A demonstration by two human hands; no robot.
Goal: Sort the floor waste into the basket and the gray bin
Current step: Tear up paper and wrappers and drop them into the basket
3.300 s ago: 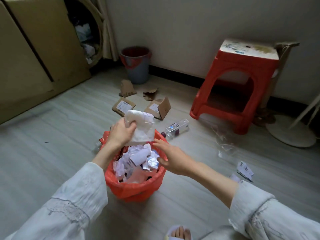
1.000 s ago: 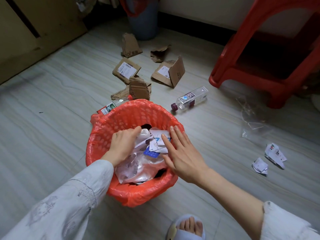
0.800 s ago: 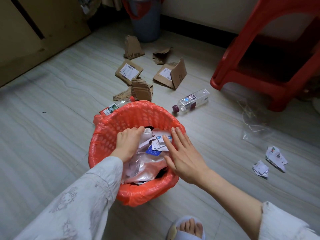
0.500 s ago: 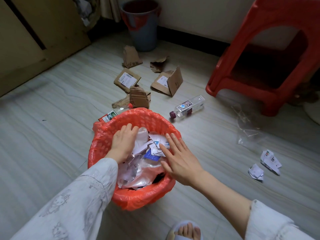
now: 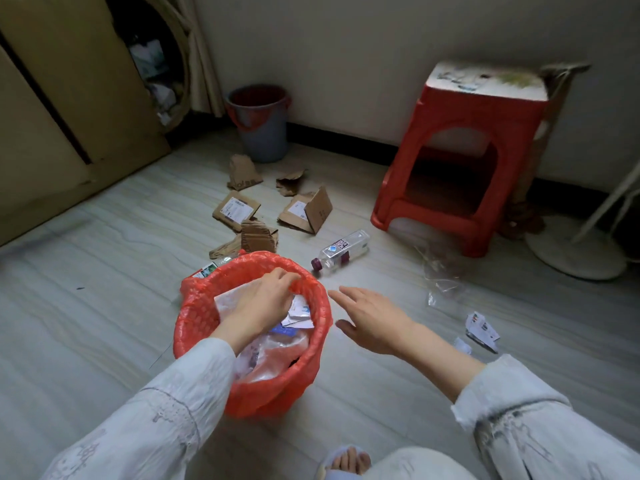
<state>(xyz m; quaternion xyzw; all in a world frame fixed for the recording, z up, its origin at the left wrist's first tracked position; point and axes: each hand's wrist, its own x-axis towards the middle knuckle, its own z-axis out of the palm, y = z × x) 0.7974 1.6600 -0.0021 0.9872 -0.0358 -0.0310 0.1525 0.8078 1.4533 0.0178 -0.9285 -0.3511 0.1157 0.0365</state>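
Paper and plastic scraps already fill the basket (image 5: 251,336), the orange-lined one standing on the floor just in front of the person, so the step in hand looks like the end of packing that load down and the start of fetching more. The left hand (image 5: 261,303) is down inside the basket with fingers curled at the far rim, seemingly pinching the orange liner; whether it grips paper too I cannot tell. The right hand (image 5: 372,318) hovers beside the basket, fingers spread wide and holding nothing, pointed toward the plastic bottle (image 5: 341,250) lying on its side near the rim. Next move probably calls for a reach to that bottle or the cardboard pieces (image 5: 258,216) beyond, then a carry to the gray bin (image 5: 261,124) by the wall. Half a second ago both hands pressed flat on the basket's contents; now the right has come out and the left has shifted to the rim
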